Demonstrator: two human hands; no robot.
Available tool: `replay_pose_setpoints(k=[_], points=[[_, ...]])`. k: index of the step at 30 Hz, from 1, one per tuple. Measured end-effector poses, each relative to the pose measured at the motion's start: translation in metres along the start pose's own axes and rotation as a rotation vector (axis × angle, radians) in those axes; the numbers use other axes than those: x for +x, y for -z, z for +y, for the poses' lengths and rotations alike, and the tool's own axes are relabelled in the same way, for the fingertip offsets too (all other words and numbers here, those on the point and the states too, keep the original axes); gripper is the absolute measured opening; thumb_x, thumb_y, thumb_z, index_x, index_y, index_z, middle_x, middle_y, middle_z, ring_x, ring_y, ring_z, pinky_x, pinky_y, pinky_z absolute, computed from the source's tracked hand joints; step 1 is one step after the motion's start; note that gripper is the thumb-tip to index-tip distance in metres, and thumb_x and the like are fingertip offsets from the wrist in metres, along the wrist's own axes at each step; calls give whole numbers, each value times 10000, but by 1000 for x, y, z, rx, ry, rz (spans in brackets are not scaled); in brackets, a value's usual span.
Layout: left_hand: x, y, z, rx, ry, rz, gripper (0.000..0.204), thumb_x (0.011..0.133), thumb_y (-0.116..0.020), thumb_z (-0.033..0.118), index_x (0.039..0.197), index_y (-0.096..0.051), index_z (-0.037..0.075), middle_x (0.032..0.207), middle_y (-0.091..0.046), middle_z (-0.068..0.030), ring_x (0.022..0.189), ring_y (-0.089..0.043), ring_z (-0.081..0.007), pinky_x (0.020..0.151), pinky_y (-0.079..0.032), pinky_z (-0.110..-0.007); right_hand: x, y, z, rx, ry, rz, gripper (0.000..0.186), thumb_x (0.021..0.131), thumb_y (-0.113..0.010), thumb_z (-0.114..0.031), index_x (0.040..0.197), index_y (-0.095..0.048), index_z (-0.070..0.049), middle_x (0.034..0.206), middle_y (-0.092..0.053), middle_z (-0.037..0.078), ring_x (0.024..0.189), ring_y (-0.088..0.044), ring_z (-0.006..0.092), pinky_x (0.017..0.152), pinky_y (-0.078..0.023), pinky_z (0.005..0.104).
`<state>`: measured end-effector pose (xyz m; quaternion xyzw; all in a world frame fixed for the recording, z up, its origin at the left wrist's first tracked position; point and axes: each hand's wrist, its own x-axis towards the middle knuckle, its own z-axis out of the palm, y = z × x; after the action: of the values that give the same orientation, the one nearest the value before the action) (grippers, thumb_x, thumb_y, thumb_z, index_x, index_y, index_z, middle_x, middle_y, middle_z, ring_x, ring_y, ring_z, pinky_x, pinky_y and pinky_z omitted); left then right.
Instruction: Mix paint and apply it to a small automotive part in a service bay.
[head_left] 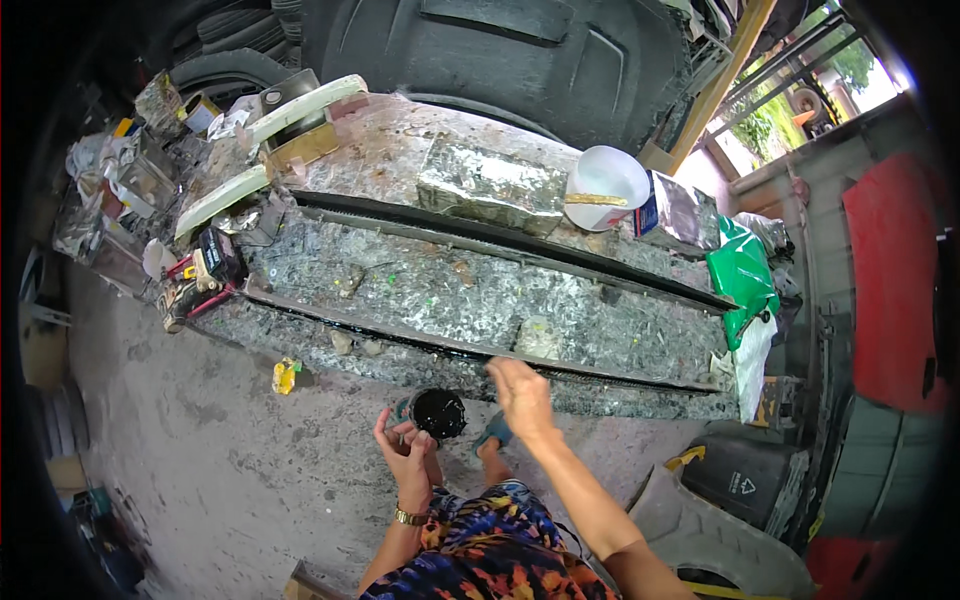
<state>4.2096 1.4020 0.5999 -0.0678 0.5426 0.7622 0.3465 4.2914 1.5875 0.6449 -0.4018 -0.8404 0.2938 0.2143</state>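
My left hand [408, 465] is closed around a small round tub [439, 413] and holds it just off the bench's near edge. Black material coats the inside of the tub. My right hand [522, 400] is over the near edge of the bench, fingers drawn together at a long dark strip [420, 346]. Anything pinched in those fingers is hidden and slightly blurred. The strip looks wet and black along part of its length. A second long black strip [480, 240] lies farther back, roughly parallel. Between the two, a pale lump [538, 338] sits on the stained workbench [400, 285].
A cordless drill [205, 275] lies at the bench's left end. Behind the far strip stand a paint-spattered block [490, 187] and a white bucket [607, 180] with a stick across it. A green bag [742, 275] hangs at the right end. Grey panels [715, 530] lean at lower right.
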Motion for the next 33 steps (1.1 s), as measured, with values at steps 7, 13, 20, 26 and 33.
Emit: replay_pose_setpoints(k=[7, 13, 20, 26, 33], points=[[0, 5, -3, 22, -56, 1, 701, 874, -702, 100, 1450, -303, 138, 1051, -529, -17, 789, -500, -94, 637, -449, -254, 5, -6, -1, -79, 82, -49, 118, 908, -628, -143, 941, -670, -38, 912, -681, 151, 805, -662, 344, 677, -544, 404], [-9, -18, -12, -8, 0, -60, 770, 830, -688, 8, 1457, -251, 100, 1089, -479, -38, 883, -518, -100, 723, -488, -246, -23, 63, 52, -343, 2, -55, 114, 930, -580, -149, 888, -617, -50, 830, -649, 145, 769, -653, 343, 653, -532, 441], [-36, -48, -45, 88, -40, -69, 676, 865, -598, -23, 1438, -277, 139, 1069, -483, -21, 720, -463, -73, 604, -422, -221, -38, 126, 103, -446, 16, -140, 142, 927, -584, -163, 860, -603, -40, 834, -655, 159, 777, -650, 353, 683, -523, 457], [-59, -75, -74, 75, 2, -60, 798, 811, -725, 11, 1449, -259, 122, 1134, -465, -91, 997, -517, -163, 856, -496, -293, -53, 190, 90, -247, -14, 30, 132, 876, -679, -132, 882, -696, -1, 878, -692, 174, 790, -671, 353, 668, -535, 385], [-80, -107, -86, 147, -103, -98, 812, 820, -761, 95, 1453, -253, 138, 1123, -462, -59, 975, -557, -137, 831, -516, -281, -65, 189, 41, 79, 156, -189, 83, 875, -661, -57, 928, -702, -8, 826, -700, 139, 756, -691, 265, 661, -536, 351]])
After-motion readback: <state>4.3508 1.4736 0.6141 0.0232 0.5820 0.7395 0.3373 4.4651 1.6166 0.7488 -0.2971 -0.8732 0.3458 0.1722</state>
